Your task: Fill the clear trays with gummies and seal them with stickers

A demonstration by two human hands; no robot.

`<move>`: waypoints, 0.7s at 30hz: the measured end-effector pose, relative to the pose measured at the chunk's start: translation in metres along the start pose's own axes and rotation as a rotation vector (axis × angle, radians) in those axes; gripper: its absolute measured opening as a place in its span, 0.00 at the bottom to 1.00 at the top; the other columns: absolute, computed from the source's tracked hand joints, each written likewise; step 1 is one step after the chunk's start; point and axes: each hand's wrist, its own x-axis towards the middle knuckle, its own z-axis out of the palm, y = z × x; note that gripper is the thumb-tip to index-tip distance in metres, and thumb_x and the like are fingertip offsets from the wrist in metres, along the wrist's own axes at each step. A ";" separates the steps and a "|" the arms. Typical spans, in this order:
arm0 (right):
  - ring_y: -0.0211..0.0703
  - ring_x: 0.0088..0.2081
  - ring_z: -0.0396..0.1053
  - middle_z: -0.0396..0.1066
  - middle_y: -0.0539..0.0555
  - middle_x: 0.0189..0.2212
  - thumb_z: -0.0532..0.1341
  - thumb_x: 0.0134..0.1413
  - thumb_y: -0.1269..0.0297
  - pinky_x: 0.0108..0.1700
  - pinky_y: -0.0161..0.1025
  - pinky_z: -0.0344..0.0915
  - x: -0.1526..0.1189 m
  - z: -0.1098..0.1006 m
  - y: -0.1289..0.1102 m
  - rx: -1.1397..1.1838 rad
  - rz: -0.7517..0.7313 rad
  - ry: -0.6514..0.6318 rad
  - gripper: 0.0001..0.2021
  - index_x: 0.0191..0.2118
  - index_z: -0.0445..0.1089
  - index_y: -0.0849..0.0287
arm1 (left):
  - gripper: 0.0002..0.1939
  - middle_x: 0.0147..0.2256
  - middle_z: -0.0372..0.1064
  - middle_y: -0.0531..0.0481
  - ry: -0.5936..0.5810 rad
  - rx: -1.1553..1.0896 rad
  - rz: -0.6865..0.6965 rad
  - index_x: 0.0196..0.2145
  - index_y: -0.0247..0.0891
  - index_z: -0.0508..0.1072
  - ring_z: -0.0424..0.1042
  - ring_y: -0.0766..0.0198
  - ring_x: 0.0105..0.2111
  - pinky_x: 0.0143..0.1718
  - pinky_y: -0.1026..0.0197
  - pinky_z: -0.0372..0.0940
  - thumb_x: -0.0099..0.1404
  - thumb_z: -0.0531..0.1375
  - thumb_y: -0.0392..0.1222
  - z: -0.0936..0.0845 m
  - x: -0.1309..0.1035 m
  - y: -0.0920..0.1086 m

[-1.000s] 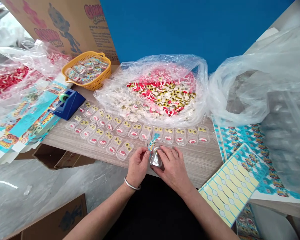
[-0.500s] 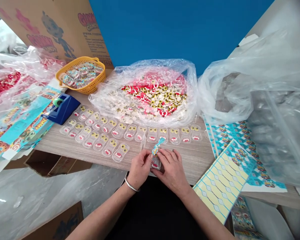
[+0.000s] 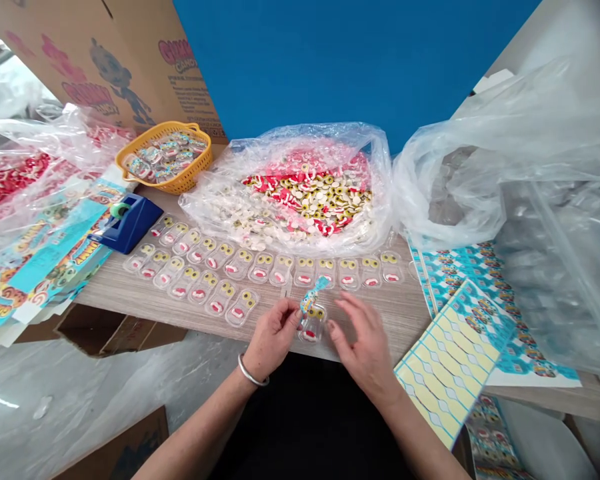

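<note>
My left hand (image 3: pixel 275 337), with a silver bangle at the wrist, pinches a blue printed sticker label (image 3: pixel 311 300) between thumb and fingers. Just under the label, near the table's front edge, lies a small clear plastic tray (image 3: pixel 311 330) with two yellow eye gummies and a red-and-white lips gummy. To the right of that tray, my right hand (image 3: pixel 363 343) has its fingers apart and holds nothing. Beyond both hands, rows of similar filled trays (image 3: pixel 243 308) lie on the wooden table.
An open clear bag of loose gummies (image 3: pixel 320 193) stands behind the rows. A yellow basket (image 3: pixel 180 177) of labelled packs and a blue tape dispenser (image 3: pixel 130 223) are left. Label sheets (image 3: pixel 450 360) and a bag of clear trays (image 3: pixel 555 267) lie right.
My right hand has let go of the tray and label and drawn away to the right, its fingers spreading. My left hand has shifted slightly left, keeping the label.
</note>
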 end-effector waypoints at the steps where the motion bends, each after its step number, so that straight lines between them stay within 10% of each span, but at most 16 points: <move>1: 0.54 0.59 0.61 0.63 0.61 0.59 0.56 0.62 0.61 0.59 0.55 0.57 0.003 -0.008 -0.001 0.020 0.023 0.038 0.19 0.58 0.62 0.57 | 0.11 0.25 0.67 0.53 -0.068 0.042 0.024 0.32 0.39 0.70 0.65 0.65 0.26 0.30 0.64 0.60 0.67 0.54 0.47 -0.004 -0.002 0.004; 8: 0.50 0.46 0.70 0.75 0.55 0.43 0.58 0.61 0.63 0.50 0.49 0.65 0.004 -0.030 -0.009 0.181 0.055 -0.244 0.13 0.50 0.69 0.53 | 0.08 0.26 0.69 0.53 -0.398 0.252 0.177 0.31 0.40 0.74 0.65 0.65 0.27 0.30 0.65 0.59 0.65 0.56 0.41 -0.019 -0.012 0.028; 15: 0.43 0.33 0.72 0.75 0.50 0.32 0.59 0.57 0.62 0.36 0.38 0.68 -0.014 -0.003 -0.016 0.505 0.476 -0.242 0.05 0.38 0.70 0.55 | 0.09 0.18 0.64 0.57 -0.261 0.264 0.026 0.26 0.41 0.73 0.61 0.67 0.18 0.22 0.65 0.55 0.63 0.59 0.45 -0.017 -0.003 0.016; 21: 0.41 0.26 0.67 0.69 0.46 0.24 0.60 0.53 0.62 0.32 0.37 0.62 -0.003 0.012 -0.009 0.371 0.590 -0.237 0.09 0.40 0.66 0.56 | 0.17 0.21 0.63 0.60 -0.221 0.505 0.014 0.47 0.40 0.67 0.64 0.65 0.22 0.28 0.64 0.54 0.59 0.61 0.40 -0.018 0.021 0.014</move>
